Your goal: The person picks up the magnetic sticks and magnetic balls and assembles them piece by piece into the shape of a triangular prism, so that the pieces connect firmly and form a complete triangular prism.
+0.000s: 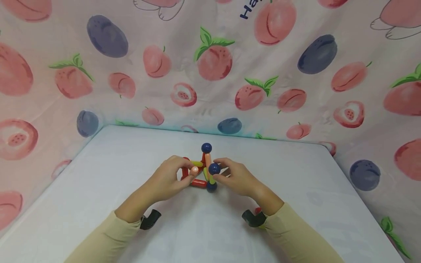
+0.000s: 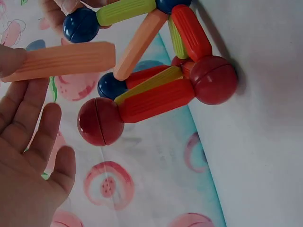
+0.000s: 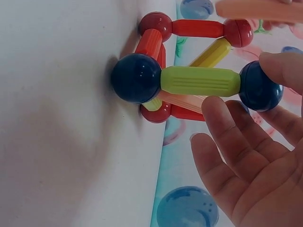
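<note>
A structure of magnetic rods and balls stands on the table, with red rods (image 2: 158,100), red balls (image 2: 215,80) and a yellow rod (image 3: 211,53). My left hand (image 1: 169,177) pinches a loose peach-orange rod (image 2: 71,60) between thumb and finger, beside the structure. On the right, my right hand (image 1: 240,178) holds a dark blue ball (image 3: 261,86) by thumb and fingers. That ball tops an upright lime-green rod (image 3: 200,81), whose base joins another blue ball (image 3: 136,78) on the table. A further peach-orange rod (image 2: 141,46) slants within the structure, up to a blue ball (image 1: 206,148).
The white table (image 1: 98,175) ends at the back against a fruit-printed cloth (image 1: 184,73). Black wrist-camera mounts (image 1: 150,219) sit at both cuffs. Beside the right mount, a small red piece (image 1: 258,210) lies partly hidden.
</note>
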Demonstrator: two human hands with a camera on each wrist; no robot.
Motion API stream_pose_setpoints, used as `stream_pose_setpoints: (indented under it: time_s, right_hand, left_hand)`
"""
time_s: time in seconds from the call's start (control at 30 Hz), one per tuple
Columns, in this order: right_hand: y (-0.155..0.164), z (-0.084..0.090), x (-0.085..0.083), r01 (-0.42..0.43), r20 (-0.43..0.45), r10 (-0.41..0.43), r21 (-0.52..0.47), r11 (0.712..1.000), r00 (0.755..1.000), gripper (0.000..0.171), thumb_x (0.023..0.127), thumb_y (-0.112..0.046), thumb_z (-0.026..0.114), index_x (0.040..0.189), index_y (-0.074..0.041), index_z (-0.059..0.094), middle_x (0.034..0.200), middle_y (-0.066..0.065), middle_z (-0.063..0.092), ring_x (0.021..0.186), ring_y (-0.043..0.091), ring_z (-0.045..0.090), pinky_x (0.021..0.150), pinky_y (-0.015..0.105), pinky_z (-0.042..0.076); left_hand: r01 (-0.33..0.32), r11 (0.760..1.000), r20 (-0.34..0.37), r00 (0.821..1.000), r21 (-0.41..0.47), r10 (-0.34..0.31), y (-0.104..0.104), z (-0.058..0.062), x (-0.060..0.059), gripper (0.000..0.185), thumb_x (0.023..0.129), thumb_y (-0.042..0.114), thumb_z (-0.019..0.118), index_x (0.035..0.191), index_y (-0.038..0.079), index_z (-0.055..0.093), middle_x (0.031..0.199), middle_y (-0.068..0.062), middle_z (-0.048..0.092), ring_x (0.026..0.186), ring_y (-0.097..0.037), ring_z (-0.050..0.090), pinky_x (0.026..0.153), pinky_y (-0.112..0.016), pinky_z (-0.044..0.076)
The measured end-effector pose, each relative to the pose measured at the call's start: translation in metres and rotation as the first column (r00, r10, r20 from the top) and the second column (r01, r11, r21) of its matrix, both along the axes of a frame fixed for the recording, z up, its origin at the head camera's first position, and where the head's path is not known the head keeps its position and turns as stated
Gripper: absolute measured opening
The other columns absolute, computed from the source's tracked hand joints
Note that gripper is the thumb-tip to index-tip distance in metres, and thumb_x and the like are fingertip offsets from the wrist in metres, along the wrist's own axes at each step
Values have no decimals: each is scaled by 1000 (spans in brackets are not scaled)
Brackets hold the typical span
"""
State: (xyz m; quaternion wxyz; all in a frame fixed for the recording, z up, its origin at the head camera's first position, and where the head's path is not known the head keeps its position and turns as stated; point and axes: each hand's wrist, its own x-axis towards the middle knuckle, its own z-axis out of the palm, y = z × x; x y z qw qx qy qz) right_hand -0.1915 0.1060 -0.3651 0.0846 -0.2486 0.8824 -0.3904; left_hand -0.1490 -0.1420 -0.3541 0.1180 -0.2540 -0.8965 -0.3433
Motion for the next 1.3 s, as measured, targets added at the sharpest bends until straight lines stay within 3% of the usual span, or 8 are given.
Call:
stream_pose_setpoints:
  time_s: [0.17,0.3,0.53,0.67,0.8,1.0,1.13,1.3]
  right_hand:
    - [0,0,0,-5,-12,5,1,1000,1000,50,95,-23,69,140,-6,53,123,12,64,102,25,66,79,35,57]
    - [1,0,0,-14,-25,14,-2,1000,1000,49,95,-22,69,139,-5,54,123,12,65,101,25,66,79,35,57]
    - [1,0,-2,-23,-17,23,-6,1000,1000,50,95,-24,69,139,-4,54,122,11,65,101,23,65,79,35,57]
    - [1,-1,-1,-25,-17,25,-5,1000,1000,50,96,-24,69,139,-4,54,123,11,65,101,24,66,78,34,57]
    - [1,-1,-1,-31,-22,30,-4,1000,999,49,96,-24,68,138,-5,54,125,11,64,101,24,66,78,34,57]
    - [1,-1,-1,-31,-27,31,2,1000,999,49,96,-25,68,139,-6,54,127,11,64,101,24,66,78,33,57]
    - [1,0,-1,-28,-32,28,2,1000,999,48,96,-25,68,139,-6,54,126,11,64,101,25,66,78,34,57]
    - [1,0,-1,-34,-25,33,-3,999,999,49,96,-24,68,139,-5,54,127,10,63,102,26,65,78,34,57]
  left_hand:
    - [6,1000,-81,997,-17,-7,6,2,-8,17,89,21,78,102,10,74,93,3,66,91,-22,57,80,-38,47]
    - [29,997,-96,995,-71,-35,10,3,-17,16,91,24,76,99,10,75,93,3,68,90,-21,56,82,-39,46]
    - [46,984,68,997,-174,-34,14,5,-30,20,94,28,72,102,9,74,92,3,69,81,-20,57,71,-32,50]
    - [53,970,148,989,-236,-18,16,6,-36,20,94,30,72,101,11,74,91,4,66,89,-22,60,79,-36,53]
    - [68,958,175,984,-278,-20,17,3,-40,19,94,30,73,99,12,74,91,5,66,97,-24,61,85,-39,53]
    - [65,945,120,992,-321,-28,17,0,-42,20,92,30,74,99,11,76,90,4,68,93,-21,60,82,-38,51]
    - [31,926,52,999,-377,-12,19,-2,-43,20,92,33,74,95,13,76,87,6,70,95,-20,60,96,-51,44]
    - [-13,911,42,999,-413,33,23,-2,-42,18,91,34,75,91,16,76,82,9,69,105,-24,59,106,-66,29]
